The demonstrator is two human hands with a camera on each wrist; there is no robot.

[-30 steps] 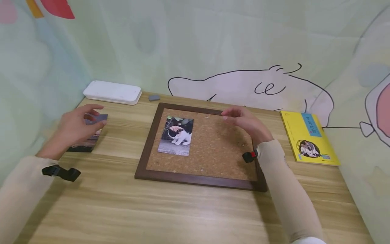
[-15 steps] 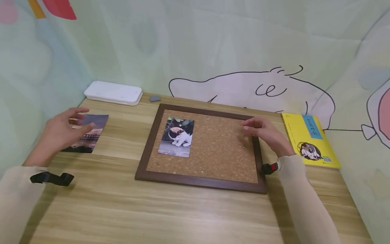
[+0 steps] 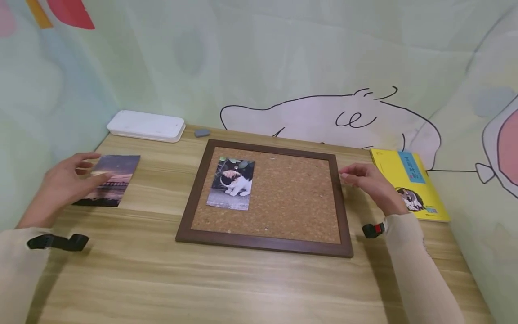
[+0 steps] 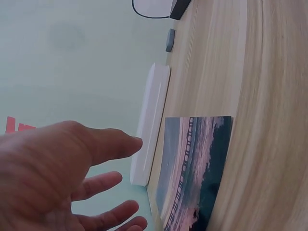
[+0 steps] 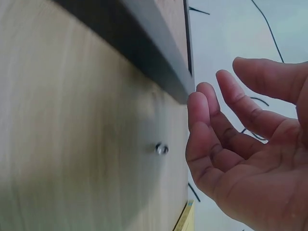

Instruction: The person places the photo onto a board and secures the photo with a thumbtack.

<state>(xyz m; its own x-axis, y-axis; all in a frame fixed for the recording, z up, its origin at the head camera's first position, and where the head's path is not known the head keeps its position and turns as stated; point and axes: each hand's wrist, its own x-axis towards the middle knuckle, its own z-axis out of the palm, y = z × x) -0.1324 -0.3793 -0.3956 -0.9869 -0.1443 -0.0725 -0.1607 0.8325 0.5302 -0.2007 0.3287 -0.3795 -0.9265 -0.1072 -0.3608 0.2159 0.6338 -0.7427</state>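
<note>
My left hand [image 3: 64,186] hovers over the left part of a sunset photo [image 3: 121,175] on the table, fingers and thumb spread apart. In the left wrist view, the photo [image 4: 197,163] lies flat beyond the fingertips, and nothing is between them. Just off the right frame edge of a corkboard [image 3: 295,202], my right hand [image 3: 374,186] is loosely curved and holds nothing. Below it in the right wrist view, a small shiny clear pin [image 5: 161,148] rests on the wood near the board's dark frame [image 5: 149,43]. A cat photo [image 3: 231,183] is pinned on the cork's left side.
A white flat case [image 3: 145,126] stands at the back left, with a small grey block [image 3: 202,132] beside it. On the right lies a yellow book [image 3: 404,180]. A printed cloth backdrop [image 3: 259,58] rises along the back edge of the wooden table [image 3: 243,288].
My right hand has moved rightward from above the cork to beyond the board's right edge. My left hand has shifted left and slightly nearer, uncovering more of the sunset photo.
</note>
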